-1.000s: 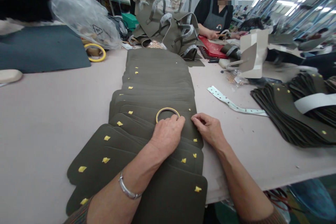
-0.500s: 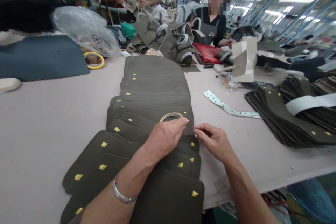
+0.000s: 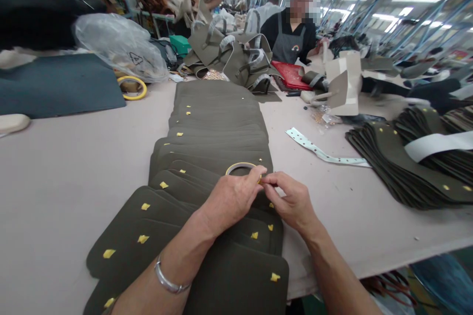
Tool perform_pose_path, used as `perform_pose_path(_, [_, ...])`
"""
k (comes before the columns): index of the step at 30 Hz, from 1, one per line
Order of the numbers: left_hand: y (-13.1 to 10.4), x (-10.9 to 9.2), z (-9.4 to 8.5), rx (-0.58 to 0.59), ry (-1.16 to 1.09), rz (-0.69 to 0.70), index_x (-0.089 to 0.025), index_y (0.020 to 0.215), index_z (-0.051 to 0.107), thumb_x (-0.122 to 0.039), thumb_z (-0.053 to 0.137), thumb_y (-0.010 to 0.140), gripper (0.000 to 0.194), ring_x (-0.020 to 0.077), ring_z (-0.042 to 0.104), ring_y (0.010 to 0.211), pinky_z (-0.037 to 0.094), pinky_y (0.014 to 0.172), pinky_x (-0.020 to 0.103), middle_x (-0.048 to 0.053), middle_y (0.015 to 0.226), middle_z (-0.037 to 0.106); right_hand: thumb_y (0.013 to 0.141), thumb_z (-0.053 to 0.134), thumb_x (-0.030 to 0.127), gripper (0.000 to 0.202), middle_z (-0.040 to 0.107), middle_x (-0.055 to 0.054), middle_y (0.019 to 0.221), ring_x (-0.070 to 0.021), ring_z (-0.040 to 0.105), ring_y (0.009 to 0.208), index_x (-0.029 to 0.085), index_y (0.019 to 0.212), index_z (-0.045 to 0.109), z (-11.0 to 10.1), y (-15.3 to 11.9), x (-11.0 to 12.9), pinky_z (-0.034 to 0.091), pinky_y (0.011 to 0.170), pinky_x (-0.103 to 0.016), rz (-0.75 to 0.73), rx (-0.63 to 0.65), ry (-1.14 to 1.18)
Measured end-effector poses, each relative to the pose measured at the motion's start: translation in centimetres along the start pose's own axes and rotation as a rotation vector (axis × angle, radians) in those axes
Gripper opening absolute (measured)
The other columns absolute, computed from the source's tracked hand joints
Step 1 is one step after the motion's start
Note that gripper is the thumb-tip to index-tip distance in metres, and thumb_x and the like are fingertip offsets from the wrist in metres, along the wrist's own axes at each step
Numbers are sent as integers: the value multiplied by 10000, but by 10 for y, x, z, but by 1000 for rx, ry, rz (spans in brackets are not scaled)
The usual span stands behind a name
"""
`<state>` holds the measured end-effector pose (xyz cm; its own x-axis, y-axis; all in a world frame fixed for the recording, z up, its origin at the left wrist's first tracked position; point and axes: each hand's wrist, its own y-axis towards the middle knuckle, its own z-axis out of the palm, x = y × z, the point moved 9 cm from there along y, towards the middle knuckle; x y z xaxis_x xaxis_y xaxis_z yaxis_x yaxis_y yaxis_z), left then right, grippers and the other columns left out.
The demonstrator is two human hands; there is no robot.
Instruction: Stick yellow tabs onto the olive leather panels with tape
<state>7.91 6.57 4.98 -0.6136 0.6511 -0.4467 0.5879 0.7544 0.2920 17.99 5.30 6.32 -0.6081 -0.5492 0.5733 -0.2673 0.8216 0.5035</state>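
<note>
One left hand (image 3: 232,199) holds one tape roll (image 3: 240,164) beside one right hand (image 3: 291,200).

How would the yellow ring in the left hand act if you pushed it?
The yellow ring in the left hand is probably light, being thin with an open middle. Stood on edge, its round rim might roll; looking narrow, it could tip.

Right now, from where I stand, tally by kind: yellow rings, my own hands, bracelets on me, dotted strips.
Yellow rings: 2 (held ring, resting ring)
Your hands: 2 (left hand, right hand)
Bracelet: 1
Dotted strip: 1
Total: 6
</note>
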Motion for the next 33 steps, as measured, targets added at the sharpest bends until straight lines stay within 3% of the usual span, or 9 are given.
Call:
perform_pose_path(4, [-1, 2, 2, 48, -13, -49, -207, 1102, 472, -210, 439, 962, 144, 184, 677, 857, 511, 677, 260, 16, 938, 687, 862, 499, 150, 149, 662, -25, 740, -147, 615, 659, 208, 831, 633, 2, -5, -1, 476, 628, -258, -1, -46, -131])
perform_pose_path(8, [0, 6, 3, 64, 41, -93, -202, 956, 524, -192, 418, 961, 107, 161, 648, 776, 475, 654, 242, 10, 858, 662, 822, 518, 183, 142, 677, -20, 713, -149, 614, 624, 223, 786, 649, 4, -9, -10, 479, 615, -264, 138, -82, -154])
perform_pose_path(15, [0, 0, 0, -37, 117, -67, -190, 865, 536, -193, 388, 948, 170, 170, 609, 736, 452, 640, 263, 22, 801, 626, 738, 644, 341, 170, 613, 20, 522, -125, 568, 442, 175, 700, 652, 27, -19, -56, 479, 444, -236, 694, -132, 485])
perform_pose_path(20, [0, 4, -4, -57, 122, -119, -195, 911, 537, -219, 330, 985, 221, 170, 612, 806, 458, 697, 268, 25, 842, 638, 621, 771, 408, 292, 620, 23, 525, -99, 556, 411, 151, 717, 672, 24, -29, -96, 488, 428, -216, 909, -238, 608])
perform_pose_path(27, [0, 20, 11, 110, 303, -224, -198, 939, 559, -153, 423, 944, 143, 219, 577, 848, 469, 722, 327, 46, 891, 634, 641, 773, 489, 380, 649, -12, 583, -104, 572, 456, 136, 768, 712, 22, -23, -104, 500, 448, -218, 841, -116, 489])
perform_pose_path(33, [0, 20, 13, 139, 310, -221, -192, 935, 566, -143, 408, 943, 166, 238, 566, 874, 471, 739, 359, 59, 886, 619, 763, 657, 482, 333, 642, -6, 579, -124, 571, 468, 157, 812, 711, 23, -16, -96, 482, 450, -232, 724, -46, 241])
